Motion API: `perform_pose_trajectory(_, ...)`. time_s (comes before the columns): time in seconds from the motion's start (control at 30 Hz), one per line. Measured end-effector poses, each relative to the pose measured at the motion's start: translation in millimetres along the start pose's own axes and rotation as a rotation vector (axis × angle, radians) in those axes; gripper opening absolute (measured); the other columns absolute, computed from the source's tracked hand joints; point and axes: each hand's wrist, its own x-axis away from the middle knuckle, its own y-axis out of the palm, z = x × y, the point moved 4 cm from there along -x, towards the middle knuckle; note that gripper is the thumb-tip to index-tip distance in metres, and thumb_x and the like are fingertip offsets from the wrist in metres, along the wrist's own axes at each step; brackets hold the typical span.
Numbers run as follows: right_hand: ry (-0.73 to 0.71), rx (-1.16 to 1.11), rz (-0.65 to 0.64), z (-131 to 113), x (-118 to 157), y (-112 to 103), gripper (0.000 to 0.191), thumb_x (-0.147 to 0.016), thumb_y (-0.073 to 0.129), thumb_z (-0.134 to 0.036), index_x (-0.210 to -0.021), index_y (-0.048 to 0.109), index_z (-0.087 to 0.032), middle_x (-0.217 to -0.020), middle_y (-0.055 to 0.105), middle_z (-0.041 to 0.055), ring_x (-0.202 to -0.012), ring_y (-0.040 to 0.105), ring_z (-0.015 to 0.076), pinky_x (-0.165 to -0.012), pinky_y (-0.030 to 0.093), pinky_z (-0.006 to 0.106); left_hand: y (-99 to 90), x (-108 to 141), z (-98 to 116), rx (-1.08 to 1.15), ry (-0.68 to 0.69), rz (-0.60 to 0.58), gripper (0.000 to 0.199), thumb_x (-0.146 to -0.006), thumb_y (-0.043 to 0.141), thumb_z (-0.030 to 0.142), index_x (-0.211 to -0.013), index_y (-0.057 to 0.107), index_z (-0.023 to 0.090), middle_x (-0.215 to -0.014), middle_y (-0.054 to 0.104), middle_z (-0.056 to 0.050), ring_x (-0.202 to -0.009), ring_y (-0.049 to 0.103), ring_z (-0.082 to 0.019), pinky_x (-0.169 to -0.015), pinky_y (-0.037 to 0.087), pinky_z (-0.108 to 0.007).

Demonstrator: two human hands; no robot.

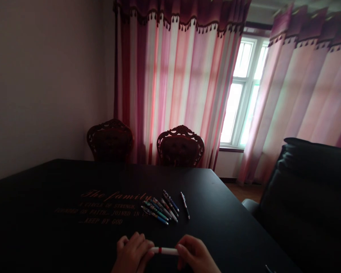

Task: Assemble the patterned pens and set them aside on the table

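Between my two hands, near the front of the black table, is a slim white pen with a red band; it lies roughly level. My left hand grips its left end with curled fingers, hiding that tip. At the other end, my right hand pinches the pen between thumb and fingers. Just beyond the hands, several click pens with blue, green, white and dark barrels lie in a loose bunch. One dark and silver pen lies apart, to the right of the bunch.
The black table carries printed lettering left of the pens. Two carved chairs stand behind it, before striped curtains. A dark padded seat is at the right. Part of a thin object shows at the lower right.
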Motion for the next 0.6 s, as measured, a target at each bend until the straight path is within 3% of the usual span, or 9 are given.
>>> perform_pose_trajectory(0.2, 0.057, -0.084, -0.003, -7.4, 5.4, -3.5, 0.045, -0.078, 0.064, -0.06, -0.085, 0.066, -0.015, -0.064, 0.067, 0.0025, -0.061, 0.058, 0.0155, -0.062, 0.043, 0.027, -6.0, -1.2, 8.5, 0.142, -0.132, -0.139, 0.02, -0.096, 0.049, 0.038, -0.103, 0.068, 0.034, -0.103, 0.07, 0.002, -0.1, 0.061, -0.019, -0.087, 0.031, -0.036)
perform_pose_trajectory(0.4, -0.005, -0.092, 0.165, -10.0, -2.0, -37.5, 0.031, -0.072, 0.074, -0.046, -0.078, 0.066, -0.016, -0.067, 0.062, -0.0011, -0.064, 0.053, 0.014, -0.062, 0.039, 0.026, -12.4, -8.1, -0.7, 0.154, -0.229, -0.174, 0.016, -0.094, 0.053, 0.037, -0.101, 0.067, 0.034, -0.102, 0.069, 0.004, -0.099, 0.059, -0.018, -0.089, 0.027, -0.038)
perform_pose_trajectory(0.6, -0.05, -0.074, 0.211, -16.5, -0.8, -50.3, 0.028, -0.077, 0.07, -0.045, -0.078, 0.065, -0.017, -0.066, 0.057, -0.0019, -0.063, 0.046, 0.0129, -0.059, 0.035, 0.025, -25.0, -11.3, 1.2, 0.064, -0.044, -0.196, 0.025, -0.09, 0.057, 0.017, -0.103, 0.065, 0.036, -0.098, 0.063, 0.004, -0.098, 0.056, -0.018, -0.091, 0.021, -0.042)
